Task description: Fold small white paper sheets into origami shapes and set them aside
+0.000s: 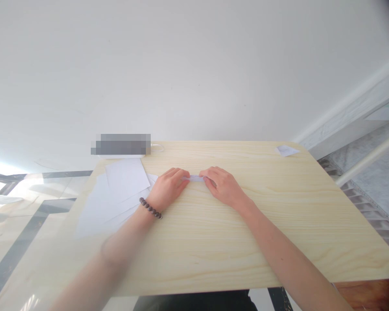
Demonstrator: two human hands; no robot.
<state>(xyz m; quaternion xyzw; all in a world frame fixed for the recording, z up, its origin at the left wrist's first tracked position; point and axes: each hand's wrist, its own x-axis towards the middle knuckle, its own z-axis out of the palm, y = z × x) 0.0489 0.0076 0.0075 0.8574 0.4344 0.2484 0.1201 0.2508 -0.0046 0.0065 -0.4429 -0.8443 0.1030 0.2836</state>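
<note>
A narrow folded strip of white paper (196, 178) spans the gap between my two hands, low over the middle of the table. My left hand (170, 185), with a dark beaded bracelet (151, 208) at its wrist, pinches the strip's left end between thumb and fingers. At the opposite end, my right hand (223, 183) grips the paper the same way. Both ends are hidden by the fingers.
Loose white sheets (97, 207) overlap on the table's left side, partly under my left forearm. Behind them stands a blurred-out object (125, 144) with a white cable. A small folded paper (287, 150) lies at the back right of the wooden table (294, 203). A wall rises behind.
</note>
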